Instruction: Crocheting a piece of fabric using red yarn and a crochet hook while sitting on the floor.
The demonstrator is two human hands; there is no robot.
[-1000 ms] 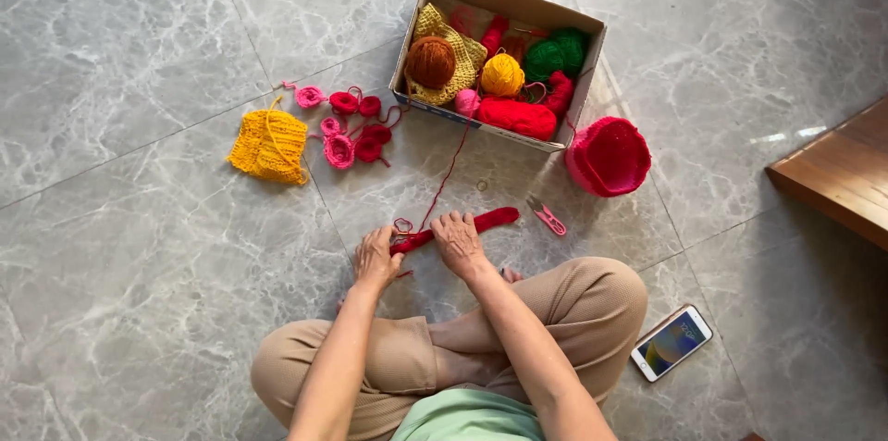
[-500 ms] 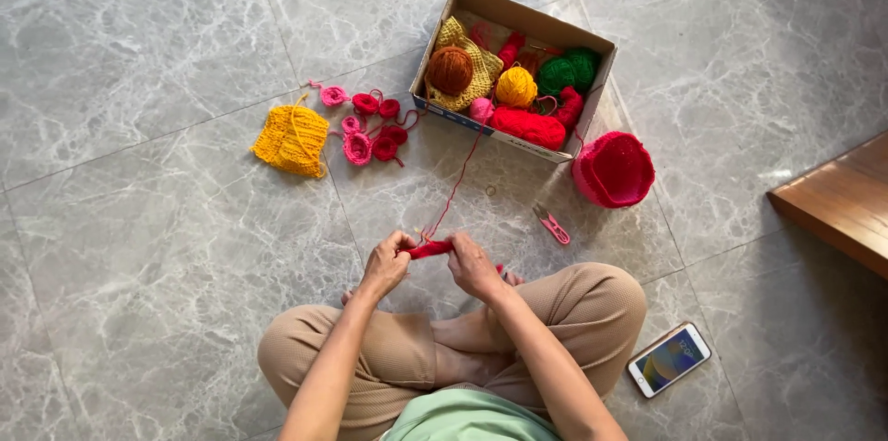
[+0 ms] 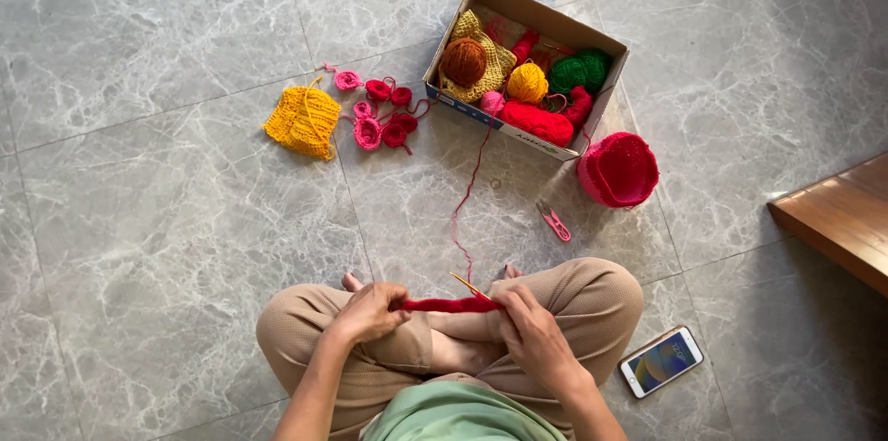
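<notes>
Red crochet strip [image 3: 451,305], short as yet, stretches between left hand [image 3: 368,311] and right hand [image 3: 529,330]; fingers pinch each end, hook [image 3: 470,286] in, yarn [image 3: 467,196] trailing from box [image 3: 518,126].

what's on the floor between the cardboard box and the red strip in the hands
In the head view, a red yarn strand trails from the cardboard box to the red strip; otherwise bare floor tile.
</notes>
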